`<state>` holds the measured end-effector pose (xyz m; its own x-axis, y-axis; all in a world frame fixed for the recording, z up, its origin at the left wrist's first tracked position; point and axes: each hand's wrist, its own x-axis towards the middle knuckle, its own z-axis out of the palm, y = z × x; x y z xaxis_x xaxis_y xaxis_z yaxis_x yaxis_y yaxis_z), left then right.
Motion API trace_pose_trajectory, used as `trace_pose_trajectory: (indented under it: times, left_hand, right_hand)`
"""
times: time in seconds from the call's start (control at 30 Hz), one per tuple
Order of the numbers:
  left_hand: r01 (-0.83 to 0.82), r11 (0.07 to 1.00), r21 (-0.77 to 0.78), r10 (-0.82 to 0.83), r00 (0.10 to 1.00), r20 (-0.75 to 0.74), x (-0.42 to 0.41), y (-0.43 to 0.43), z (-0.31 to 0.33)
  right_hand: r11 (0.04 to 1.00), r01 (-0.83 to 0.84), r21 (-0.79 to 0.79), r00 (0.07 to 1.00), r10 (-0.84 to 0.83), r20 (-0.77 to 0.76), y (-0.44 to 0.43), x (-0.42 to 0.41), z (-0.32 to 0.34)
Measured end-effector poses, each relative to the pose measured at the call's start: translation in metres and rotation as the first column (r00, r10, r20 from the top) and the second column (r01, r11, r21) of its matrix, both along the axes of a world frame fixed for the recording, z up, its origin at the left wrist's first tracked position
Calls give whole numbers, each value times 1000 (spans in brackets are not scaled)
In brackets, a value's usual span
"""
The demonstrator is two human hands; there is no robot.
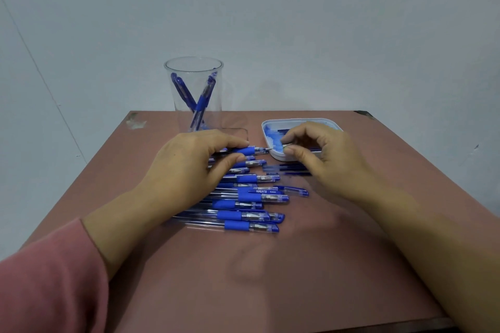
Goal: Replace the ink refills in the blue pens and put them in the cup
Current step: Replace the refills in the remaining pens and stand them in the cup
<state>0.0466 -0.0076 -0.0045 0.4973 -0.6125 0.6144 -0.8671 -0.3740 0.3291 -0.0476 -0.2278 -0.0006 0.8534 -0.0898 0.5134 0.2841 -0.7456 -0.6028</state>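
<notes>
One brown table [324, 265] holds everything. On its far side stands the cup [193, 84], which is tall, clear and hard. At least two blue pens lean crossed inside it.

To the right of the cup sits a white tray [273, 154] with low walls. Thin dark refills [315, 148] and some blue bits lie in it, but the right hand hides part of it.

In front of the cup lies a pile of blue pens [249, 194], about ten, all on their sides with tips pointing right.

The left hand [189, 167] is also in front of the cup. Its thumb and fingers pinch one pen [244, 149] near the blue rubber grip.

The right hand [319, 151], right of the cup and a bit nearer, pinches a tiny pale thing [286, 145]. What it is cannot be told.

A few loose refills [295, 169] lie on the table, right of the cup and nearer than the tray.

The pens look light and hard. Their clear plastic is likely smooth, so they may roll or slip, and the rubber grip seems the best place to hold. The refills look thin and may bend, so they should go in straight and gently.
</notes>
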Motion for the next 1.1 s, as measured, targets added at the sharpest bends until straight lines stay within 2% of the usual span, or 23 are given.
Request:
trace_pose_trajectory:
  times: [0.1, 0.2, 0.33, 0.43, 0.6, 0.7, 0.8, 0.97, 1.1]
  left_hand:
    - [-19, 1000, 6, 19, 1000, -6, 2, 1, 0]
    - [-29, 999, 29, 28, 1000, 1, 4, 1, -1]
    - [-24, 999, 44, 24, 1000, 1, 3, 1, -2]
    - [-19, 999, 48, 19, 1000, -4, 3, 0, -2]
    - [-10, 998, 57, 10, 1000, -4, 3, 0, -3]
    - [4, 999, 48, -4, 1000, 0, 2, 0, -3]
    - [22, 999, 44, -23, 1000, 9, 1, 0, -4]
    - [38, 998, 50, -39, 999, 11, 2, -1, -6]
    - [22, 999, 34, -22, 1000, -2, 2, 0, -5]
  right_hand:
    - [984, 17, -177, 980, -51, -190, -17, -2, 3]
    - [924, -72, -375, 927, -77, -367, -21, -5, 4]
    - [875, -148, -460, 902, -71, -425, -17, -4, 4]
    - [881, -150, -449, 902, -64, -428, -15, -3, 2]
    - [910, -136, -391, 916, -34, -399, -14, -4, 5]
    - [944, -80, -320, 979, 14, -202, -12, -4, 4]
    - [972, -112, -205, 993, 103, -56, -3, -5, 1]
    - [974, -125, -187, 990, 134, 37, 9, 2, -6]
    - [986, -66, -153, 998, 67, 5, 1, 0, -3]
